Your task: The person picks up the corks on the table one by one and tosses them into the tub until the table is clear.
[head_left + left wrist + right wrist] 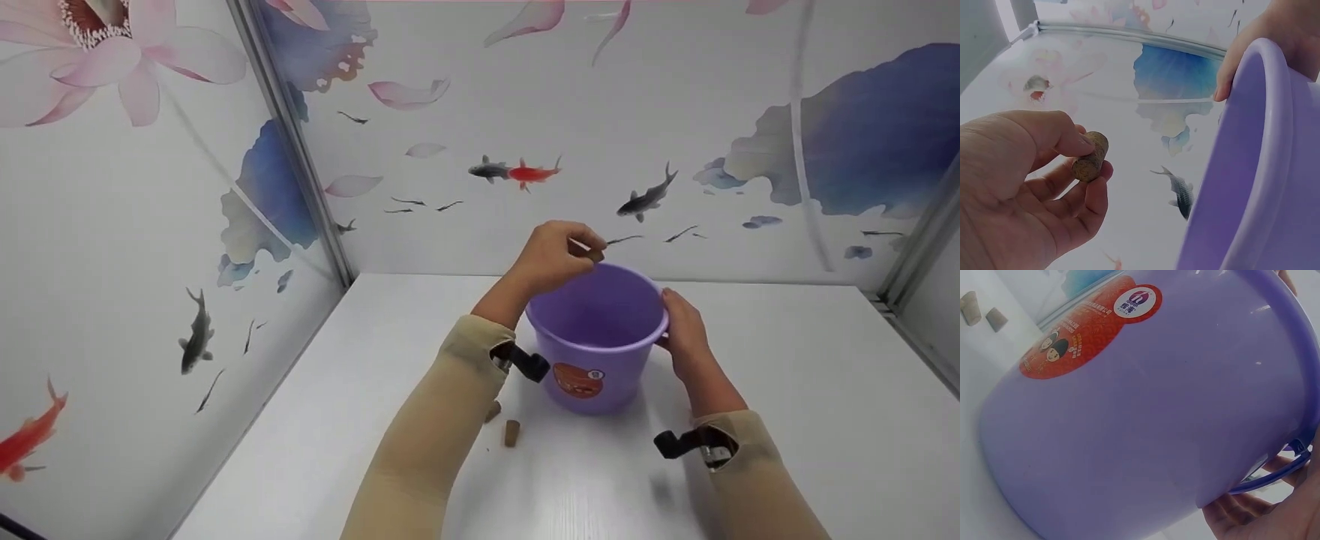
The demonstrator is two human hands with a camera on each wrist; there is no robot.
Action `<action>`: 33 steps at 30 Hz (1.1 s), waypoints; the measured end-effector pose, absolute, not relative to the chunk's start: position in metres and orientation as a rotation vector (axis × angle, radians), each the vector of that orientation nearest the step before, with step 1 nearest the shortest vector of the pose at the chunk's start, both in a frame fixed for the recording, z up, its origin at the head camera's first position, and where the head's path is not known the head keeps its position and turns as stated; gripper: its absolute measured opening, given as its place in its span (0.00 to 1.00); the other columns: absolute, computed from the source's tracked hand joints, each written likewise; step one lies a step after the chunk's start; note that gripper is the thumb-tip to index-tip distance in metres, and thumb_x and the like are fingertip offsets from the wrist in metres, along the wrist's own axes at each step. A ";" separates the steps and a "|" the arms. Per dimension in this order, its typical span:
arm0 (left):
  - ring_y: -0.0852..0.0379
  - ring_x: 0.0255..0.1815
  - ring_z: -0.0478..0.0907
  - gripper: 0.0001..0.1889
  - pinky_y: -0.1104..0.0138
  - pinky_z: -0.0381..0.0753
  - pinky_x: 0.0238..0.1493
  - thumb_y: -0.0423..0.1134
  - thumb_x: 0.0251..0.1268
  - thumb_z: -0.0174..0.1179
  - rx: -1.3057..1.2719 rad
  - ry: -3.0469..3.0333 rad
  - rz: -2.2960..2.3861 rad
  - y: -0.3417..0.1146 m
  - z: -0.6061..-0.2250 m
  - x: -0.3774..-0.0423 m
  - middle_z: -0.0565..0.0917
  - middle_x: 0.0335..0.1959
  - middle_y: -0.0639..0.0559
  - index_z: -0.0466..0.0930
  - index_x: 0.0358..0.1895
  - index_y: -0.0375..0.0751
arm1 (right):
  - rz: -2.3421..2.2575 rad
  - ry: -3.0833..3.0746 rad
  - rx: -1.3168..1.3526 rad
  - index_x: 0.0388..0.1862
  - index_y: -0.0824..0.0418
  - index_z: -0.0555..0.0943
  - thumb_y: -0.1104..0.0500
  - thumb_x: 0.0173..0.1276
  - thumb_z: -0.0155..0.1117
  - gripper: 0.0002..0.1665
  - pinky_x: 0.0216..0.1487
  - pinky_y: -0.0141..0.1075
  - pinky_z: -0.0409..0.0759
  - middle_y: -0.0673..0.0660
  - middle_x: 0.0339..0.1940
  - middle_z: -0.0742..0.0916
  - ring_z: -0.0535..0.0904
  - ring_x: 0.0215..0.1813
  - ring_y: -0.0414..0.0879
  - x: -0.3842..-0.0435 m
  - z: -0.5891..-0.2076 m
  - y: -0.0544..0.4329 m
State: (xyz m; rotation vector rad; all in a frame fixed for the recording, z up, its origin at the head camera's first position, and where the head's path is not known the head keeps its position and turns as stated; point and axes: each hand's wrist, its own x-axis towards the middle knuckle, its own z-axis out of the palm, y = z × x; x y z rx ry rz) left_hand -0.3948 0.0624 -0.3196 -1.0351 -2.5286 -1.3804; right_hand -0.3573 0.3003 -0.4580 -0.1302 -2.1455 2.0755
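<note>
My left hand [559, 255] is raised over the left back rim of a purple bucket [596, 375]. Between its thumb and fingers it pinches a brown cork [1090, 156], clearest in the left wrist view. The bucket stands upright on the white table, with a red-orange label [1092, 332] on its side. Against the bucket's right side, my right hand [684, 330] grips it near the rim. In the right wrist view its fingers reach past the bucket's purple handle [1275, 475]. The part of the bucket's floor nearest me is hidden behind the front wall.
Two more corks lie on the table left of the bucket: one [511, 433] in plain sight, the other [493, 411] partly behind my left sleeve. White panels painted with fish and lotus flowers enclose the table [585, 487] at the back and sides.
</note>
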 end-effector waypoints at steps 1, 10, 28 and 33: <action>0.59 0.47 0.90 0.12 0.71 0.86 0.46 0.30 0.63 0.67 -1.027 -2.524 -1.409 0.063 -0.320 -0.397 0.93 0.46 0.49 0.91 0.48 0.40 | 2.075 -2.143 -0.135 0.66 0.62 0.73 0.41 0.87 0.37 0.30 0.50 0.30 0.85 0.44 0.48 0.81 0.81 0.48 0.34 -0.357 -0.458 0.300; 0.58 0.48 0.90 0.10 0.72 0.86 0.45 0.32 0.64 0.69 -0.966 -2.539 -1.376 0.069 -0.326 -0.409 0.92 0.48 0.50 0.92 0.47 0.42 | 2.074 -2.162 -0.122 0.69 0.63 0.71 0.41 0.88 0.35 0.32 0.52 0.29 0.85 0.46 0.52 0.81 0.81 0.50 0.33 -0.358 -0.455 0.301; 0.59 0.49 0.88 0.11 0.73 0.84 0.50 0.31 0.66 0.68 -0.974 -2.642 -1.117 0.086 -0.330 -0.414 0.91 0.49 0.50 0.91 0.49 0.41 | 2.044 -2.200 -0.118 0.72 0.64 0.70 0.41 0.88 0.33 0.34 0.55 0.31 0.85 0.58 0.64 0.80 0.81 0.53 0.35 -0.358 -0.456 0.301; 0.58 0.49 0.87 0.12 0.72 0.84 0.51 0.30 0.66 0.67 -0.979 -2.666 -1.011 0.089 -0.334 -0.416 0.92 0.48 0.50 0.92 0.50 0.41 | 2.033 -2.211 -0.118 0.72 0.63 0.70 0.40 0.88 0.32 0.34 0.54 0.31 0.84 0.56 0.64 0.79 0.80 0.54 0.36 -0.358 -0.457 0.300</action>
